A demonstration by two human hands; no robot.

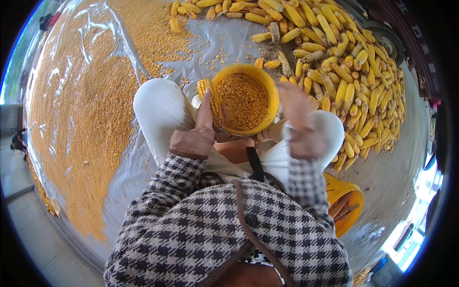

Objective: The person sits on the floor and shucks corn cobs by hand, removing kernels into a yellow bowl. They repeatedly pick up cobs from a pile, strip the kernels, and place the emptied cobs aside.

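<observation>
Between my knees stands a yellow plastic bucket (273, 89) partly filled with loose corn kernels (244, 102). My left hand (205, 111) is closed around a yellow ear of corn (214, 104), which lies against the bucket's left rim with its thumb-side facing up. Some kernels near the ear's lower end look stripped, though the detail is small. At the bucket's right side, my right hand (299, 111) is blurred by motion. Its fingers are not clear, and whether it holds anything cannot be told.
A large heap of corn ears (344, 71) lies to the right. Loose kernels (86, 136) cover plastic sheeting (226, 36) on the left. A second yellow bucket (353, 208) lies tipped by my right hip, with cobs inside. A vehicle tyre (385, 43) is beyond the heap.
</observation>
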